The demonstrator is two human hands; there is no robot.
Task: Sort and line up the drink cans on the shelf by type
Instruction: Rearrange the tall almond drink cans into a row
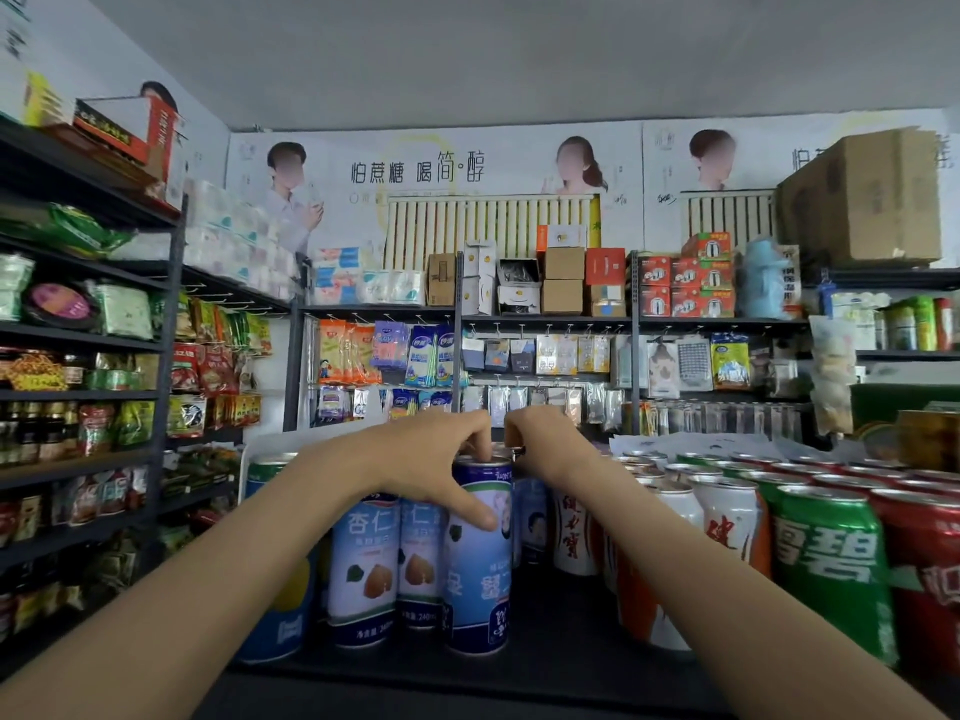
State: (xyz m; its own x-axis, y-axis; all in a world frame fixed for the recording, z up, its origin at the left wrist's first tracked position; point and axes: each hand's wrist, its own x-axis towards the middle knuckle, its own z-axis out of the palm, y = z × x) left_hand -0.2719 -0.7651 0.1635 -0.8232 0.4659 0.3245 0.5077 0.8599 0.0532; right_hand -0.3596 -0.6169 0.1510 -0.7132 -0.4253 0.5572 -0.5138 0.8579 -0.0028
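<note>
Gripped from above by left hand (431, 454), thumb down its side: tall blue-and-white almond-drink can (478, 558), upright on dark shelf (561, 631) beside two matching cans (363, 569). Right hand (545, 449) curled behind; grasp unclear.

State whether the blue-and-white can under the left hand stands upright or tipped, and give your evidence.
Upright. The blue-and-white can has its rim on top and base on the shelf; the left hand grips its top.

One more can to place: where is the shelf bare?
Bare shelf shows in front between the blue cans and the orange-white cans, behind both forearms. The right side is packed with green cans and red cans.
</note>
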